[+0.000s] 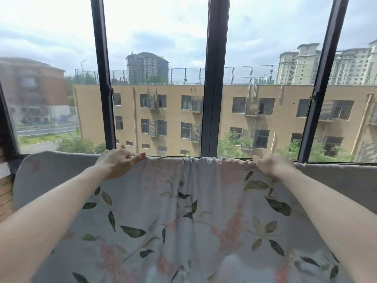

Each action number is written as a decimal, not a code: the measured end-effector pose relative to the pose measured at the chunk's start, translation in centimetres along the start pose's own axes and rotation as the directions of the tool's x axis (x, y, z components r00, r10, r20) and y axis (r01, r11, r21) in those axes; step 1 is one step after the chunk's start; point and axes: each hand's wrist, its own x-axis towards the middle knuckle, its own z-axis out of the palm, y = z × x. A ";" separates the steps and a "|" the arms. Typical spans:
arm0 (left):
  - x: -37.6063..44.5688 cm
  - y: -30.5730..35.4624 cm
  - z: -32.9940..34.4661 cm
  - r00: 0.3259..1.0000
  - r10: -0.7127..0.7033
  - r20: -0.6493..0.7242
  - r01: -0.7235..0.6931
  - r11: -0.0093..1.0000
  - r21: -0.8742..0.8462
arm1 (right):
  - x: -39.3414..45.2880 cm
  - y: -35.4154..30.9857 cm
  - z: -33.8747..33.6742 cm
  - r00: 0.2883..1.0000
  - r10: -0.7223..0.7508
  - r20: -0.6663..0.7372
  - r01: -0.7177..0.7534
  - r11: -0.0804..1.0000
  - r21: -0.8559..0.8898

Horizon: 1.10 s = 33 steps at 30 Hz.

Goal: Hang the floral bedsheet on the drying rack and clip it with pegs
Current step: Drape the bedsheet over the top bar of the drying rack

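Note:
The floral bedsheet, pale grey with pink flowers and dark green leaves, hangs over a horizontal line in front of the window, its top fold bunched near the middle. My left hand grips the top fold left of centre, thumb stretched along the edge. My right hand grips the top fold right of centre, fingers curled over the cloth. The rack's bar is hidden under the fabric. No pegs are in view.
A plain grey cloth hangs behind the sheet and spans the whole width. Dark window frames stand just beyond, with buildings outside. A wooden slatted object shows at the left edge.

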 end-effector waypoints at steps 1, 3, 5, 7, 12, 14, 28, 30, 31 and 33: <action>-0.1 -0.3 0.0 1.000 -0.014 -0.003 0.014 1.000 0.001 | 0.2 -0.2 -0.2 1.000 0.009 0.010 -0.010 1.000 0.006; 0.0 -0.9 0.0 0.999 -0.029 -0.013 0.029 1.000 0.000 | 1.4 -0.3 -0.5 0.998 0.031 0.058 -0.032 0.999 0.014; 0.2 -1.0 0.0 0.999 -0.041 -0.018 0.041 0.999 -0.009 | 3.2 -0.1 -0.8 0.992 0.054 0.118 -0.057 0.998 0.018; 0.5 -0.8 0.1 0.999 -0.050 -0.011 0.049 0.999 -0.011 | 5.0 0.6 -1.0 0.975 0.056 0.213 -0.059 0.998 0.006; 1.2 0.7 0.3 0.989 -0.108 0.099 0.107 0.994 0.009 | 11.5 4.8 1.9 0.951 0.039 0.308 -0.022 0.998 -0.058; 1.8 2.0 -0.2 0.964 -0.181 0.195 0.174 0.983 0.054 | 16.2 7.1 4.9 0.944 0.047 0.326 -0.050 0.999 -0.001; 4.6 30.6 2.9 0.872 0.443 0.207 -0.397 0.889 -0.230 | 2.6 -0.4 -1.0 0.986 0.072 0.151 -0.076 0.997 0.027; 4.7 33.1 4.1 0.878 0.451 0.159 -0.427 0.889 -0.164 | 2.4 0.7 -1.2 0.992 0.031 0.120 -0.039 0.997 0.069; 4.8 33.7 4.8 0.887 0.448 0.112 -0.438 0.893 -0.108 | 2.4 1.4 -1.2 0.994 0.007 0.113 -0.018 0.995 0.095; 4.7 33.8 5.5 0.909 0.415 0.041 -0.413 0.910 -0.033 | 2.5 2.8 -0.9 0.998 -0.038 0.056 0.028 0.985 0.169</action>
